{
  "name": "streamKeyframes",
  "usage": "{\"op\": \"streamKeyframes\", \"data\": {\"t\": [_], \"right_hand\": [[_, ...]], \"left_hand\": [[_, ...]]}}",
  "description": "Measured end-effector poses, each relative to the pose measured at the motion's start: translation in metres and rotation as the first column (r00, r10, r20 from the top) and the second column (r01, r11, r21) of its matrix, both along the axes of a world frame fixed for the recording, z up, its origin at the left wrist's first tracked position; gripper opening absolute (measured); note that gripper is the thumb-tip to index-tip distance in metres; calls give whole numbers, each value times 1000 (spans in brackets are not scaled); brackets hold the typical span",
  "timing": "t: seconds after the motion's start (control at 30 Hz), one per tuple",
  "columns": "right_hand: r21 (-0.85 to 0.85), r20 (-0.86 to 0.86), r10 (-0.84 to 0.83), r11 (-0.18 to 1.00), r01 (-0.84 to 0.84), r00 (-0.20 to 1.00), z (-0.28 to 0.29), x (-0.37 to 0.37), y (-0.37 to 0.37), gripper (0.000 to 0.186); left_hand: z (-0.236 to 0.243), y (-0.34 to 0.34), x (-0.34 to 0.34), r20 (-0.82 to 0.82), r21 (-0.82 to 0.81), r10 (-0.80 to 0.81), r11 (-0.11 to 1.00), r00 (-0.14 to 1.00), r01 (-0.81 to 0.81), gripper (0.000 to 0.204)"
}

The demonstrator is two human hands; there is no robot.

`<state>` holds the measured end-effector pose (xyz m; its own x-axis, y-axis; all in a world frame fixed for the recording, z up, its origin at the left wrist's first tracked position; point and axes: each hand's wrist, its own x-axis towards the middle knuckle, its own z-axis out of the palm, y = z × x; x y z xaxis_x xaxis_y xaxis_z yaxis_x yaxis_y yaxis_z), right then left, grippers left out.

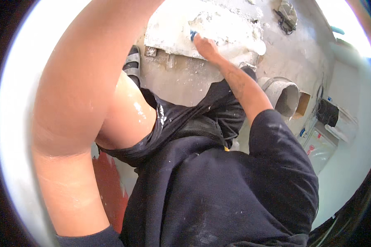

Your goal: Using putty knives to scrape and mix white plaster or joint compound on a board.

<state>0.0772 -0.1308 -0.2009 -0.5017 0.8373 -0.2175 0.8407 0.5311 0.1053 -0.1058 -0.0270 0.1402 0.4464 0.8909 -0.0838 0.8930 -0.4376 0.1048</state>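
Observation:
My right hand reaches forward and is closed around a tool with a blue handle; the tool's working end cannot be made out. Under and around it lies a pale board on the floor, heaped with wet white plaster. My left arm is raised close to the camera and leaves the picture at the top, so the left hand is out of sight. White splashes mark my knee and dark clothes.
A plaster-crusted bucket lies tilted to the right of my leg, beside a cardboard box. Farther off are a crumpled beige item with dark straps and a clear plastic package by the pale wall. My sandalled foot stands near the board.

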Motion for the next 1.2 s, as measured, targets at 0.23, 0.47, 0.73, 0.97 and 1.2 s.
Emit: {"op": "streamKeyframes", "data": {"t": [0.23,0.47,0.73,0.97,1.2], "right_hand": [[-64,-265,-60,997,44,962,11,19,39,19],[-61,-134,34,997,-42,990,9,-1,37,18],[-108,-166,-74,993,56,983,11,8,55,18],[-104,-170,-121,989,104,978,16,27,61,17],[-204,-83,-65,978,47,994,6,14,60,18]], "left_hand": [[-1,1,1,-127,67,-67,995,990,76,25],[-10,4,-8,-79,24,-5,1000,997,7,25],[-10,5,-9,-108,12,-93,995,990,95,23],[-8,5,-7,-54,77,-25,997,998,29,22],[-14,7,-6,-88,15,-72,997,993,74,24]]}}
